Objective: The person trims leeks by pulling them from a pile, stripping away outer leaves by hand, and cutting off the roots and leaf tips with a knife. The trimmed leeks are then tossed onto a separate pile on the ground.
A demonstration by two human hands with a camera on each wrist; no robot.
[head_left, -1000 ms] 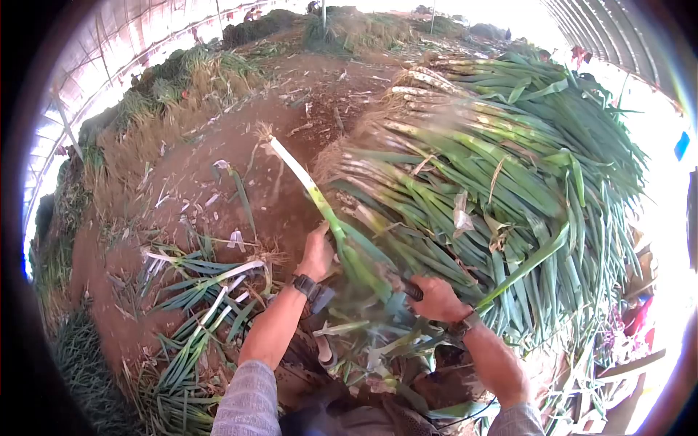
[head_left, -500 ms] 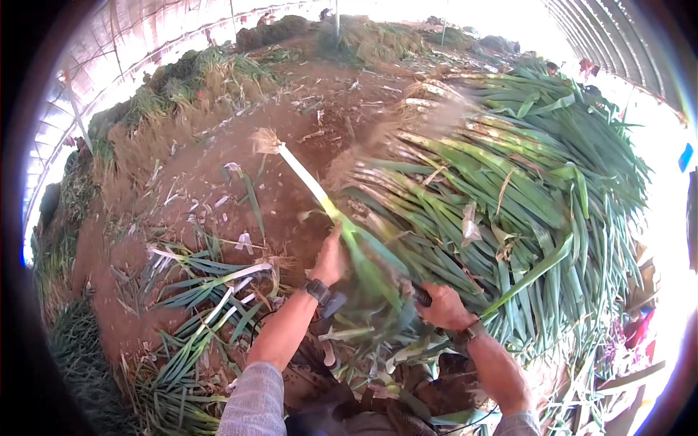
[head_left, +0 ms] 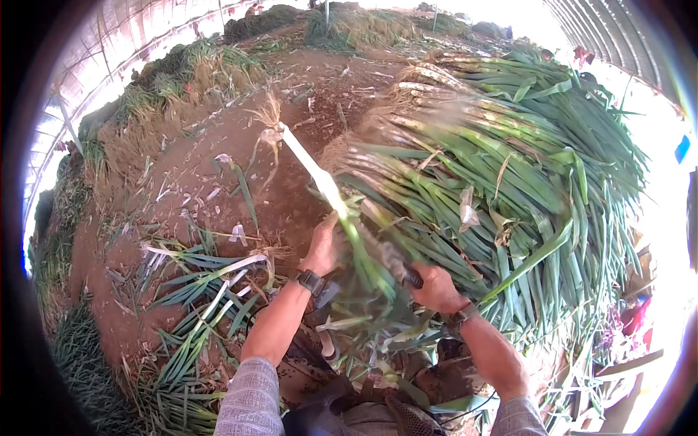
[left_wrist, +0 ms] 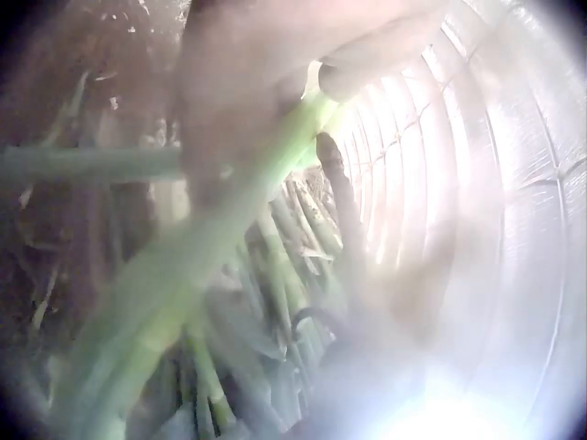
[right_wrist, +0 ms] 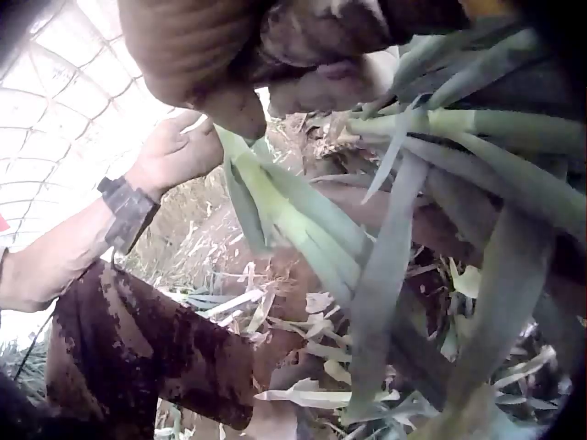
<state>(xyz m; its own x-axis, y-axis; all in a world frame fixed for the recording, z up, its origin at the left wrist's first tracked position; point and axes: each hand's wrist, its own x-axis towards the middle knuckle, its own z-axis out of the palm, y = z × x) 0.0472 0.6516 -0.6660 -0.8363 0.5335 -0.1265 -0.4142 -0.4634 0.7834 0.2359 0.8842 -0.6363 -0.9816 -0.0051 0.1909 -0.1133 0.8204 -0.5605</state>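
Note:
My left hand (head_left: 321, 245) grips a long green onion (head_left: 320, 178) where its white shank turns green. Its root end points up and away to the left, and the leaves slant down toward my right hand. My right hand (head_left: 438, 292) holds the black handle (head_left: 413, 277) of a knife, whose greyish blade (head_left: 392, 259) is motion-blurred beside the green leaves. In the left wrist view the green stalk (left_wrist: 211, 220) crosses below blurred fingers. The right wrist view shows the left hand (right_wrist: 179, 151) on the stalk, with the right hand (right_wrist: 193, 55) close above.
A large heap of green onions (head_left: 509, 167) lies to the right, roots toward the middle. Several trimmed onions (head_left: 207, 305) lie on the soil at the left among scraps. Leaf litter (head_left: 371, 330) covers the ground before my knees. More piles (head_left: 196, 80) stand farther back.
The onion's white root end has come closer to the camera, and fewer loose leaves spread around its stalk. My right hand and the knife have moved slightly up; both grips stay the same.

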